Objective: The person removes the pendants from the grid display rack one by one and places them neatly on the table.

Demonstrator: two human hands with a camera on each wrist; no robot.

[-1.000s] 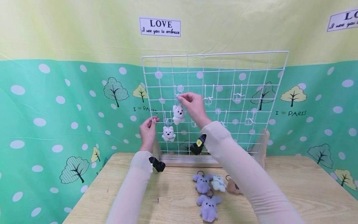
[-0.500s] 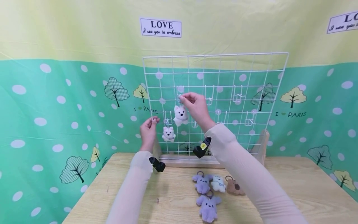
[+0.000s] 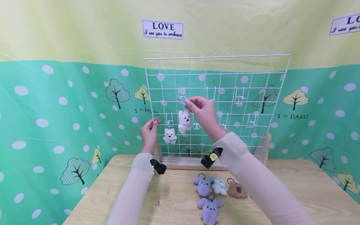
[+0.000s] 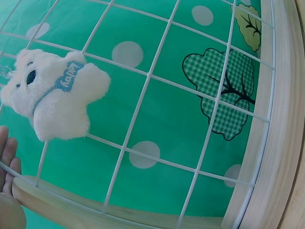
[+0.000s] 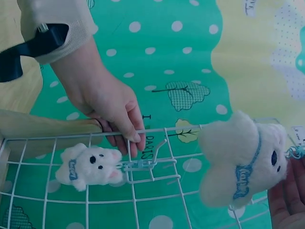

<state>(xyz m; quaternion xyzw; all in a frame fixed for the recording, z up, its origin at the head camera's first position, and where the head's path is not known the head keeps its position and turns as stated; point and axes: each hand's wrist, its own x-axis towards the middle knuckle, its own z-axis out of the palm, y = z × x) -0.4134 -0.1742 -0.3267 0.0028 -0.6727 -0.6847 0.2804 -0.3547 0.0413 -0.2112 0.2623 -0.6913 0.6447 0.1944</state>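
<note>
My right hand (image 3: 203, 114) pinches the clasp of a white plush bear keychain (image 3: 184, 121), which dangles in front of the wire grid (image 3: 217, 57). Just left of my fingertips is the upper-left hook (image 3: 182, 99); whether the clasp touches it I cannot tell. In the right wrist view this plush (image 5: 245, 162) shows a blue strap. My left hand (image 3: 149, 132) holds the grid's left edge between thumb and fingers. Beside it a second white plush keychain (image 3: 170, 136) hangs from a lower hook (image 3: 169, 122), and it fills the left of the left wrist view.
Several other white hooks, one at upper right (image 3: 240, 98), sit on the grid. A wooden base (image 3: 194, 165) supports it. On the table (image 3: 92, 203) lie two purple plush keychains (image 3: 203, 186), a pale one (image 3: 220, 186) and a brown one (image 3: 237, 189).
My right hand has shifted right and slightly down with the white plush, so the upper-left hook shows more. The left hand keeps its hold on the grid.
</note>
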